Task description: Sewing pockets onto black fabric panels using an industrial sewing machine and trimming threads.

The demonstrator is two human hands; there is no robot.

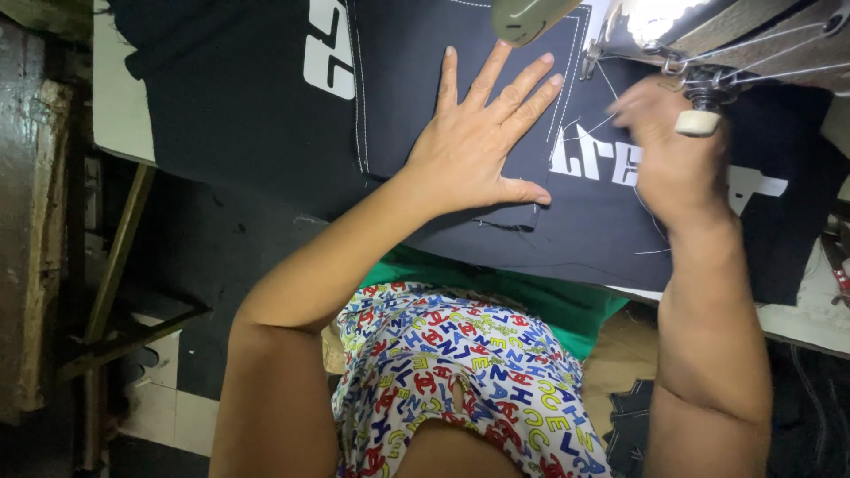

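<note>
While our left hand [478, 146] is lying flat on the black denim-like fabric with white stitching and white printed shapes [425, 106], our right hand [675, 155] is working beside the sewing machine head [708, 35].

We are pressing the left palm down with all fingers spread and straight, gripping nothing, on a stitched panel of the cloth, which is lying across the pale sewing table [119, 106] and hanging over its near edge toward our lap. We are holding the right hand, blurred, over the fabric just under the machine's metal parts and a small white knob [698, 122]; whether it is pinching cloth or thread we cannot tell. Thin white threads [611, 93] are running from the machine toward it. Below the table edge we are seeing a green garment [540, 301] and shorts printed with colourful letters [460, 372].
</note>
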